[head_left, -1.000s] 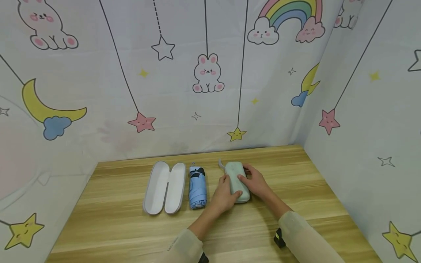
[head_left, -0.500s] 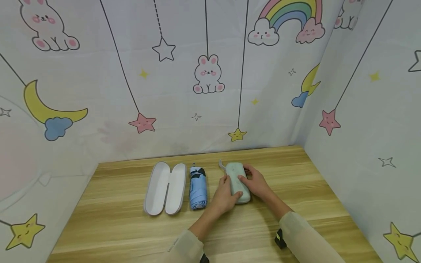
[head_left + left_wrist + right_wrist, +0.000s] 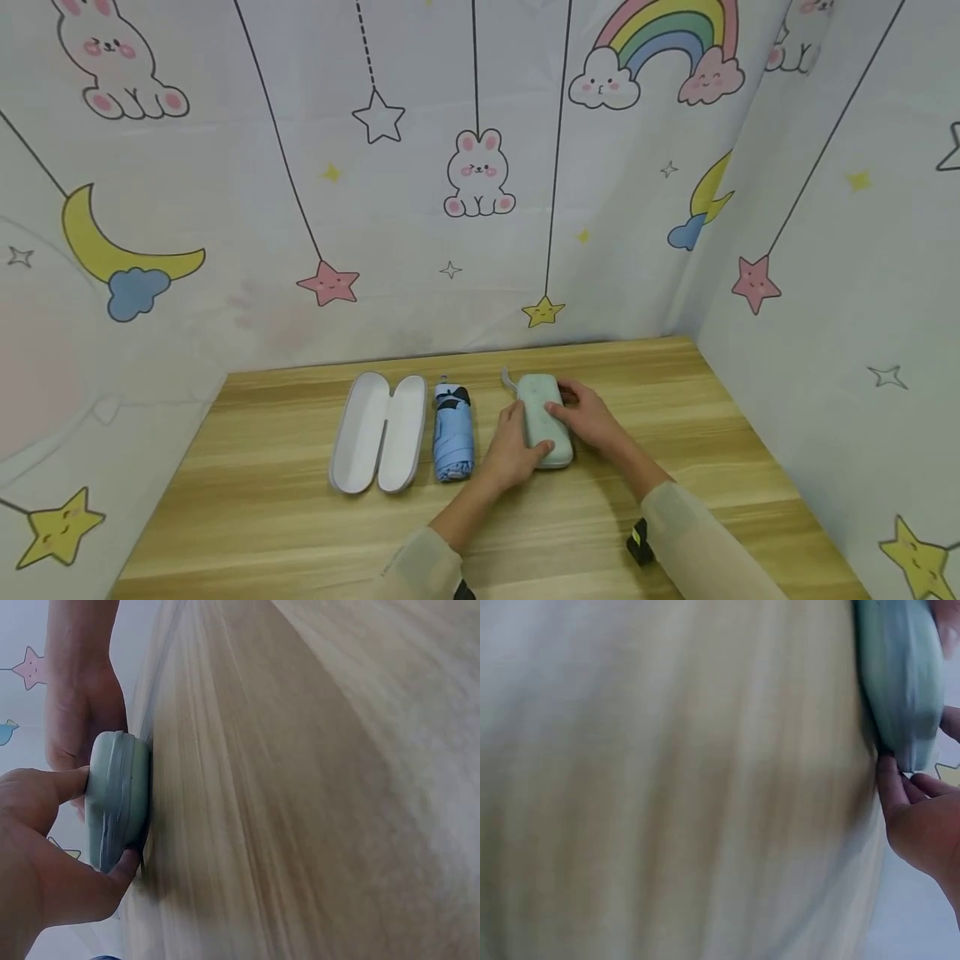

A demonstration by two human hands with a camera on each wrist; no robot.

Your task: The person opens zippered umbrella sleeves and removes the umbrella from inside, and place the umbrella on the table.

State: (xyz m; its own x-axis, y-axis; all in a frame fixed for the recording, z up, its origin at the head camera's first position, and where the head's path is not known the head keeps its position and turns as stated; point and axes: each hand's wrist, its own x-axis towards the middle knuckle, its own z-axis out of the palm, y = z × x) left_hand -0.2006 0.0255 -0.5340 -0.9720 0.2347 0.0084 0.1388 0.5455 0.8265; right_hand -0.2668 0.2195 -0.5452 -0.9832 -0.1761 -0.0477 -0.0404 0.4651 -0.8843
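A pale green zippered case (image 3: pixel 542 421) lies on the table with a grey strap (image 3: pixel 507 380) at its far left corner. My left hand (image 3: pixel 512 454) holds its left side, the thumb on top near the front end. In the left wrist view, the zipper band runs round the case's side (image 3: pixel 118 799), and a left fingertip (image 3: pixel 129 862) tucks in at its lower edge. Opposite, my right hand (image 3: pixel 592 417) grips the right side with its thumb on top. In the right wrist view, its fingertips (image 3: pixel 887 766) press the lower edge by the zipper. The zipper looks closed.
Left of the case lies a folded blue umbrella (image 3: pixel 453 437) with a dark band. Further left, a white glasses case (image 3: pixel 360 437) lies spread open. The wooden table (image 3: pixel 262 500) meets printed cloth walls (image 3: pixel 420 317) at the back and right.
Both hands keep the same hold on the green case, which stays in place. Only the head view has shifted slightly.
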